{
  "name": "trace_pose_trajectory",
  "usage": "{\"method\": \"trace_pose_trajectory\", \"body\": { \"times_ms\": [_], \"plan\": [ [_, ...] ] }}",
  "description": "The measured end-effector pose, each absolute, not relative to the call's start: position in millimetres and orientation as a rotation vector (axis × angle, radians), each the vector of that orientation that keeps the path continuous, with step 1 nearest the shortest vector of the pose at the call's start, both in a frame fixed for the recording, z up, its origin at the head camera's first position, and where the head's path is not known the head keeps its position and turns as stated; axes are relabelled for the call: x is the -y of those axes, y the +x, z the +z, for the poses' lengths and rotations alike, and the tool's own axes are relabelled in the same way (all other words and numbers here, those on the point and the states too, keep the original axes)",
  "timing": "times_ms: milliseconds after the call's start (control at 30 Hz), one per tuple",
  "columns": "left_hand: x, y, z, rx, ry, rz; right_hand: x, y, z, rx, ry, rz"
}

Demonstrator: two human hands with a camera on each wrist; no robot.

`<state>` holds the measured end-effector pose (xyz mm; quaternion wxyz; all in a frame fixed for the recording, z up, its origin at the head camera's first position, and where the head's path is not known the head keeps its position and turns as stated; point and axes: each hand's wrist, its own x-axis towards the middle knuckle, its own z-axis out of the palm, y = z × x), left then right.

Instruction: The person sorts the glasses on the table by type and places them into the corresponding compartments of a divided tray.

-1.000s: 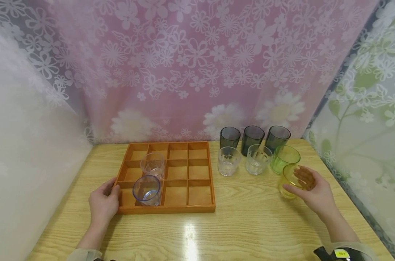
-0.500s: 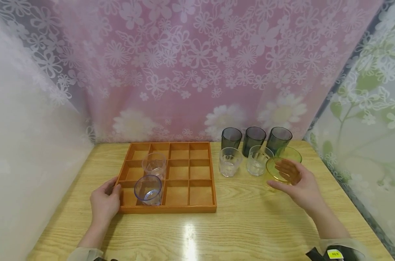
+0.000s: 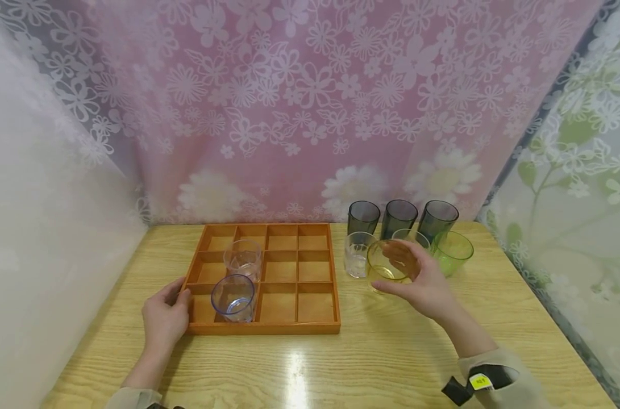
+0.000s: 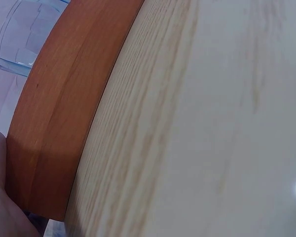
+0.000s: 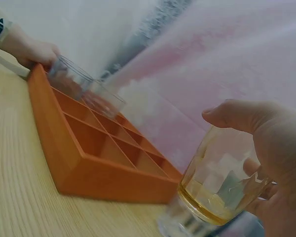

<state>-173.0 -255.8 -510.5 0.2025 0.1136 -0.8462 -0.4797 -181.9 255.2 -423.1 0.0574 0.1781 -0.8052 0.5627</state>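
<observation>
My right hand (image 3: pixel 425 284) holds a yellow transparent glass (image 3: pixel 375 279) by its sides, thumb in front and fingers behind. The glass hangs upright above the table, right of the tray; the right wrist view shows this glass (image 5: pixel 202 203) tilted. At the left, my left hand (image 3: pixel 165 312) grips the near left corner of a wooden compartment tray (image 3: pixel 269 328). A blue-rimmed glass (image 3: pixel 233 298) stands in the front row, second compartment from the left. Behind it, a clear glass (image 3: pixel 242 258) sits in the middle row. The left wrist view catches the tray's outer wall (image 4: pixel 64 98).
Right of the tray stand a clear glass (image 3: pixel 357 264), a second clear glass (image 3: pixel 404 234) partly hidden by my right hand, and a green glass (image 3: pixel 454 253). Three dark grey glasses (image 3: pixel 400 218) line up behind them. A pink floral curtain (image 3: pixel 310 113) closes off the table's back.
My right hand has lifted the yellow glass from the right side and carried it left, in front of the clear glasses. My left hand stays at the tray corner.
</observation>
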Motion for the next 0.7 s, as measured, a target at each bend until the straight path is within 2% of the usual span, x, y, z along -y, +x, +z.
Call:
{"method": "trace_pose_trajectory", "body": {
  "times_ms": [700],
  "plan": [
    [256.3, -174.0, -511.0, 2.365, 0.331, -1.327, -138.1, -202.6, -430.8, 2.333, 0.774, 1.962]
  ]
}}
